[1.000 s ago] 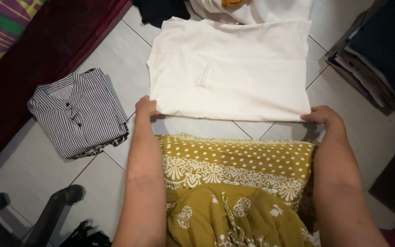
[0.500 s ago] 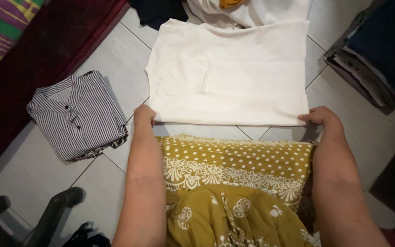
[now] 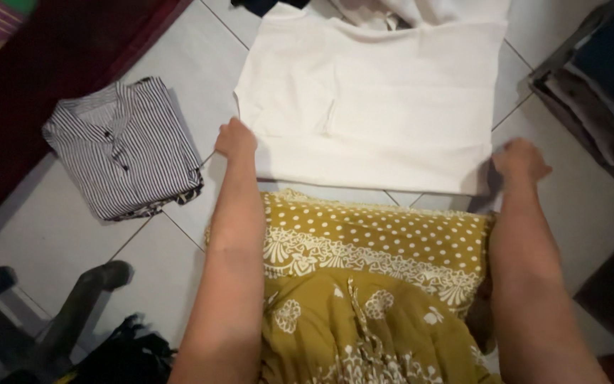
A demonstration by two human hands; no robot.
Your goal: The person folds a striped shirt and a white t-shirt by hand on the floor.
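Observation:
A white shirt (image 3: 385,99) lies spread flat on the tiled floor in front of me. My left hand (image 3: 235,137) grips its near left corner. My right hand (image 3: 519,161) is closed at its near right corner, and whether it pinches the cloth is hard to tell. Both forearms reach out over a mustard-yellow patterned garment (image 3: 371,284) that covers my lap.
A folded black-and-white striped shirt (image 3: 126,149) lies on the tiles to the left. A dark red mat (image 3: 51,78) runs along the far left. Stacked dark folded clothes (image 3: 598,85) sit at the right. More white cloth (image 3: 421,11) is bunched beyond the shirt. Dark items (image 3: 51,320) lie bottom left.
The near edge of the white shirt and both hands have shifted slightly; the camera has tilted, so the scene sits a little lower and to the right.

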